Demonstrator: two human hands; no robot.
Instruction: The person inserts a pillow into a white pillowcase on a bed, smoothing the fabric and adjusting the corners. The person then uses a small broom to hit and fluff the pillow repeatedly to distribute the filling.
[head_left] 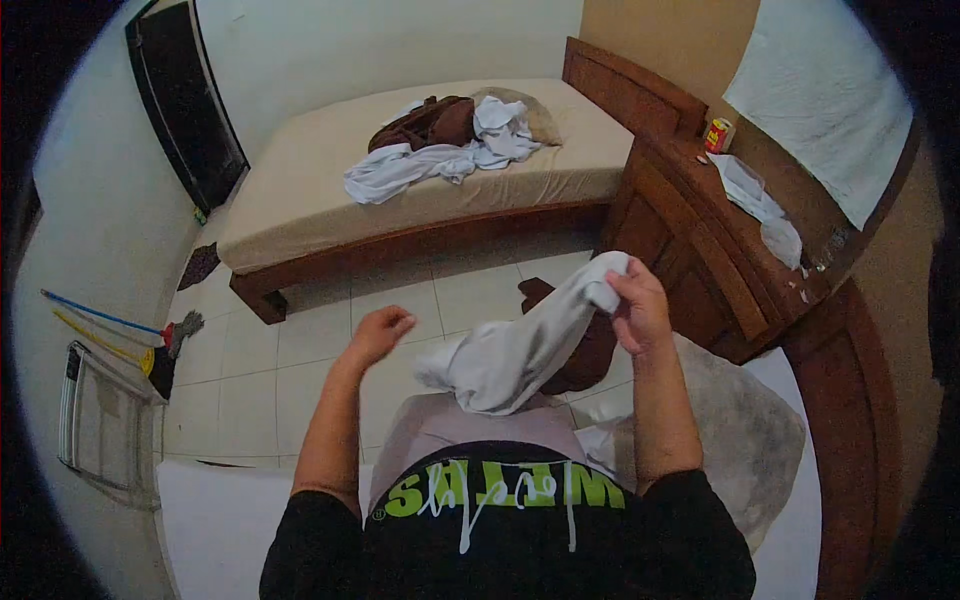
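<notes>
My right hand (640,305) pinches one end of a white cloth garment (510,360), which hangs slanting down to the left over my lap. Its lower end lies by my thighs and is slightly blurred. My left hand (382,335) is raised to the left of the garment, apart from it, with loosely curled fingers and nothing in them. Behind the garment shows a dark brown cloth (590,360), partly hidden by it and by my right hand.
Ahead stands a bed (300,160) with crumpled white clothes (400,170) and a brown blanket (430,125). A wooden headboard cabinet (680,240) at right carries a red-yellow can (717,136). Brooms (110,313) and a folded metal frame (70,400) lean left. A stained pillow (735,430) lies beside me.
</notes>
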